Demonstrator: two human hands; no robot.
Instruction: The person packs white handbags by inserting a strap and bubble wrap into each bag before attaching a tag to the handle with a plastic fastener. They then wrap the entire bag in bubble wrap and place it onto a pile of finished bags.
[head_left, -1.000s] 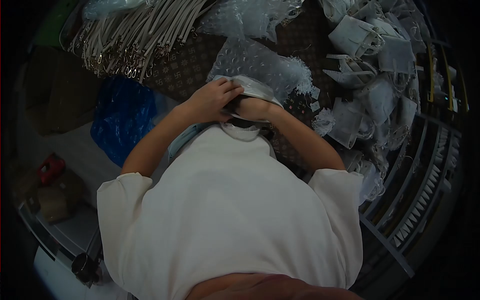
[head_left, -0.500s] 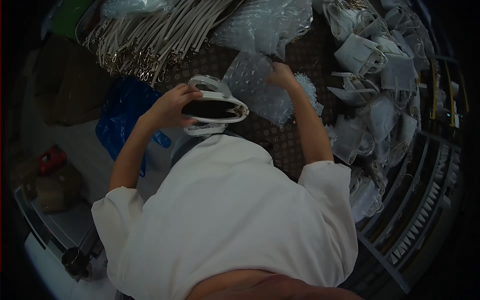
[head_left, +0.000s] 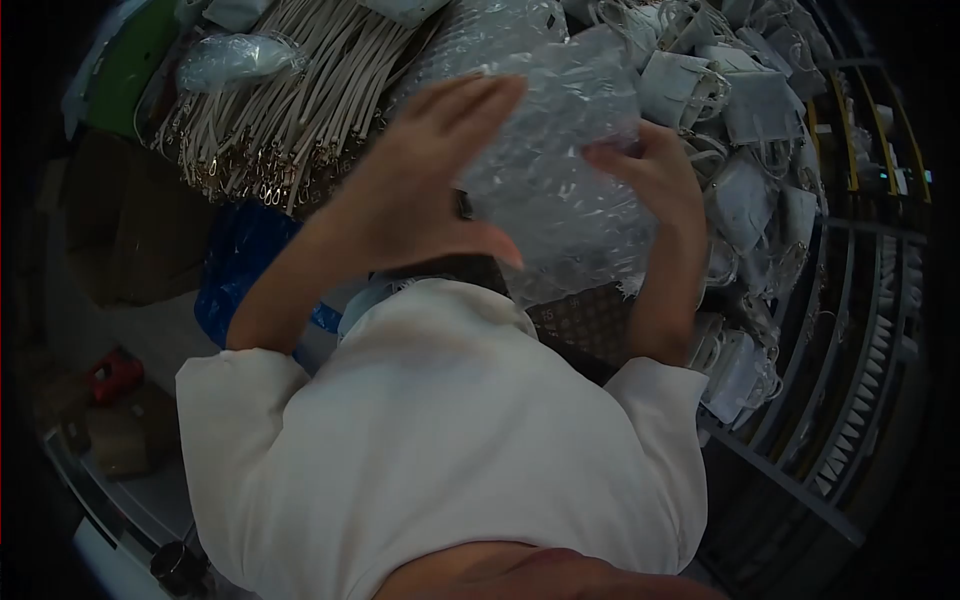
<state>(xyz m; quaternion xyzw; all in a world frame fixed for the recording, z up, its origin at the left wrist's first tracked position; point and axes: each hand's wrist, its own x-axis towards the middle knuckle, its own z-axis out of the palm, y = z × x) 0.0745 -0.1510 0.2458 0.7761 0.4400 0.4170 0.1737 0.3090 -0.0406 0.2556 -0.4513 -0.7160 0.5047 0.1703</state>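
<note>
A sheet of clear bubble wrap (head_left: 565,215) is lifted in front of me, spread between my two hands. My right hand (head_left: 658,175) pinches its right side between thumb and fingers. Held up at the sheet's left edge, my left hand (head_left: 425,165) has its thumb and fingers wide apart, slightly blurred, with nothing in its grasp. The white handbag does not show here; my left hand and the wrap cover that part of the brown patterned table (head_left: 585,322).
Many pale straps (head_left: 320,80) with metal clasps lie at the back left. White bags (head_left: 745,200) are heaped along the right, beside a metal rack (head_left: 850,370). A blue plastic bag (head_left: 235,265) hangs at the left, near a brown cardboard box (head_left: 145,235).
My left hand has let go of the open white handbag and risen forward, fingers spread. My right hand has lifted the bubble wrap up and to the right.
</note>
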